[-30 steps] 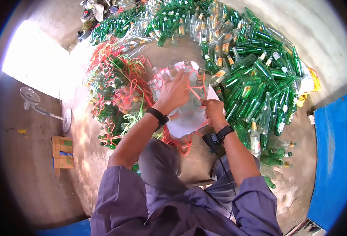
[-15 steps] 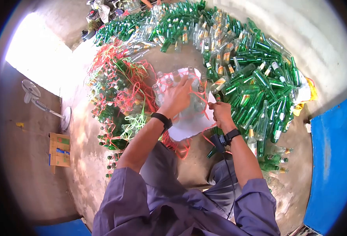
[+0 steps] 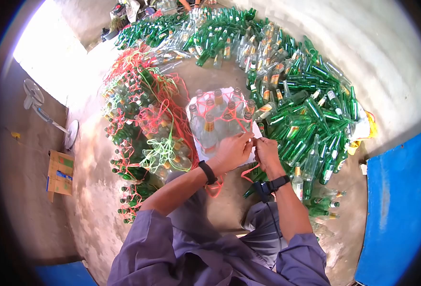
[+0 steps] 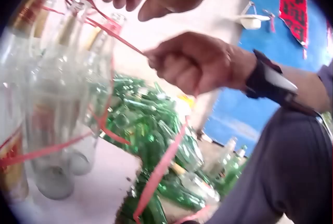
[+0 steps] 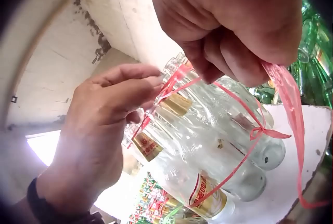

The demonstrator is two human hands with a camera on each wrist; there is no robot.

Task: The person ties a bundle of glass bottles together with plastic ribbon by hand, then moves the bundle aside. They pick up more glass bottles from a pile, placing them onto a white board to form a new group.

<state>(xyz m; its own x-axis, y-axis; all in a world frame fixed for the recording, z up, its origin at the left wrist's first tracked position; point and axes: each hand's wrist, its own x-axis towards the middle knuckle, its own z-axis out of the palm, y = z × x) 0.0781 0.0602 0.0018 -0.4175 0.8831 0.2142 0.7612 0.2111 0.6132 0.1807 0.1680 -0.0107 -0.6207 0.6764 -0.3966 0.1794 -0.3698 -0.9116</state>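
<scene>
A cluster of clear glass bottles (image 3: 209, 136), some with gold neck foil, stands upright on a white board (image 4: 101, 182). Red plastic strap (image 4: 164, 164) loops round their necks and sides. My right hand (image 3: 267, 153) grips the strap at the near right side of the cluster; one length runs taut from the necks to its fingers, and a loose tail hangs below. Close beside it is my left hand (image 3: 236, 150), its fingertips by the strap near the necks in the right wrist view. In the left wrist view its thumb and bent fingers are apart with nothing between them.
Green and clear bottles (image 3: 310, 109) lie heaped along the right and back. Strapped bundles of bottles (image 3: 158, 119) stand at the left amid tangled red and green strap. Further left are a fan (image 3: 71, 133) and a cardboard box (image 3: 60, 174). A blue panel (image 3: 387, 205) is at the right.
My left hand has drawn back from the bottle tops toward my right hand, uncovering the necks. My right hand keeps its grip on the strap and is slightly lower in view.
</scene>
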